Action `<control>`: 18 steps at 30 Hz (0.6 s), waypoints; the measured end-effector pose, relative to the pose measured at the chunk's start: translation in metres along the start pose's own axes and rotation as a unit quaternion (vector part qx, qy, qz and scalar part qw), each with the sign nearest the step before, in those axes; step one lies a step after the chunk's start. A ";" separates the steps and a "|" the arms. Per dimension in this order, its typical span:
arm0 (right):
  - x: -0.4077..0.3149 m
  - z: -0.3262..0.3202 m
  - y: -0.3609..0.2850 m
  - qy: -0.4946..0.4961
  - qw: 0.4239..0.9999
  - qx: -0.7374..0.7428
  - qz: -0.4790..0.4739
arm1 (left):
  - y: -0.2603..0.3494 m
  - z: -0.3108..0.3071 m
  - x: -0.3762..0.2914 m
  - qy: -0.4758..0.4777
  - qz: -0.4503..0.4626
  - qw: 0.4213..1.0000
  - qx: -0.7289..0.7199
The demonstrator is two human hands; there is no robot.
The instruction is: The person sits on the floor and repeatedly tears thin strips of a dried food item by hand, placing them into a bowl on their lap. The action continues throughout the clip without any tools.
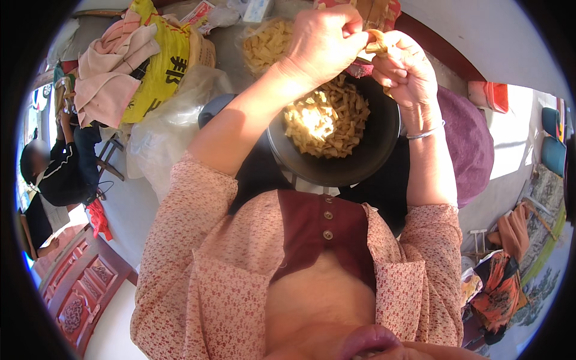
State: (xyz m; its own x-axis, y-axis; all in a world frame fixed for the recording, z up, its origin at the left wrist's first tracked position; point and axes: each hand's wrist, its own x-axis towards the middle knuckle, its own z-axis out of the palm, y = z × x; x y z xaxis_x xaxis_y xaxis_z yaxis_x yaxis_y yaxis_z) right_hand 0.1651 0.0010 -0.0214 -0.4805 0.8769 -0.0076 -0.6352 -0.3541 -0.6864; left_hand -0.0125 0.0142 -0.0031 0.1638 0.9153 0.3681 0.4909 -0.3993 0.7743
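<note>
Both hands are raised over the far rim of a dark round pot (382, 148). A bent yellowish strip (378, 42), perhaps dried vegetable, is stretched between them. My left hand (326, 45) pinches one end with thumb and fingers. On the other end are the fingers of my right hand (407, 67), its lower fingers curled toward the palm. Below, many short yellow-brown pieces (346, 117) fill part of the pot, some lit by bright sun. Beyond the left wrist, an open clear plastic bag holds paler strips (270, 42).
A clear plastic sheet (166, 130), a yellow sack (157, 63) and a pink towel (110, 76) lie to the left. At right are a purple cloth-covered round thing (465, 144) and a red container (490, 96). A person (67, 166) sits at far left.
</note>
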 end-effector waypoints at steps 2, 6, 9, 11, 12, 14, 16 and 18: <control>-0.001 0.004 0.000 0.036 0.999 -0.031 -0.013 | 0.003 0.000 0.001 -0.024 0.053 0.998 0.011; 0.000 0.007 0.000 0.058 0.993 -0.094 -0.037 | 0.007 -0.012 0.000 -0.100 0.108 0.989 0.016; 0.001 0.013 0.003 0.088 0.987 -0.135 -0.019 | 0.003 -0.014 0.001 -0.163 0.055 0.984 -0.053; 0.001 0.011 0.002 0.071 0.992 -0.101 -0.020 | 0.002 -0.014 0.002 -0.199 -0.018 0.970 -0.137; 0.001 0.011 0.003 0.068 0.994 -0.084 -0.027 | 0.004 -0.015 0.002 -0.225 -0.055 0.957 -0.177; -0.001 0.013 0.001 0.063 0.992 -0.105 -0.040 | 0.006 -0.023 0.006 -0.259 -0.171 0.880 -0.359; -0.004 0.016 -0.015 0.053 0.982 -0.177 -0.051 | -0.009 -0.035 0.007 -0.264 -0.253 0.737 -0.569; -0.008 0.014 -0.024 0.051 0.958 -0.264 -0.099 | -0.012 -0.038 0.003 -0.281 -0.194 0.671 -0.658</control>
State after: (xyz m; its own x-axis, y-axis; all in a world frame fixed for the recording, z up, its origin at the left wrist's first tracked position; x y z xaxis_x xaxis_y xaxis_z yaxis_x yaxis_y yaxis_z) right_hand 0.1759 -0.0018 0.0052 -0.3040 0.9464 0.1092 -0.3008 0.0135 -0.9536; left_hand -0.0506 0.0193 0.0081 0.7206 0.6921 0.0412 -0.5301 0.5117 0.6762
